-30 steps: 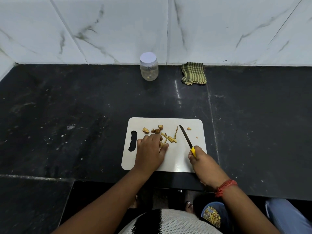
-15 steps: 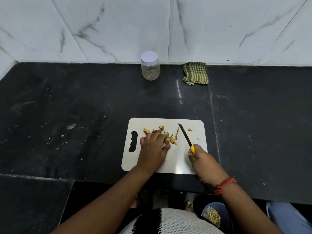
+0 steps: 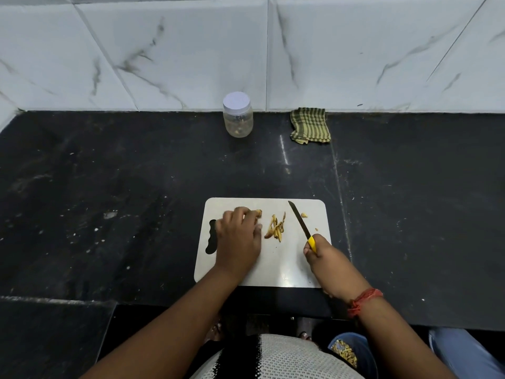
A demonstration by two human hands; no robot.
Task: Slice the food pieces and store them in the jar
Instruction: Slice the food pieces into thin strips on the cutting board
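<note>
Up against the marble-tiled wall (image 3: 164, 50), the lidded jar (image 3: 237, 116) stands on the black counter (image 3: 109, 187), well beyond both hands. On the cutting board (image 3: 287, 269), the left hand (image 3: 237, 239) curls over food pieces (image 3: 258, 212), slices (image 3: 276, 228) just right of it; the right hand (image 3: 325, 255) grips the knife (image 3: 302, 225).

Both forearms are bare to the elbow, no sleeves showing. A bunched red-orange thread band (image 3: 364, 299) circles the right wrist just behind the right hand (image 3: 326, 257); the left hand (image 3: 237, 242) wears nothing. The torso is in a white knitted top (image 3: 276, 358) with a broad black stripe down it.
</note>
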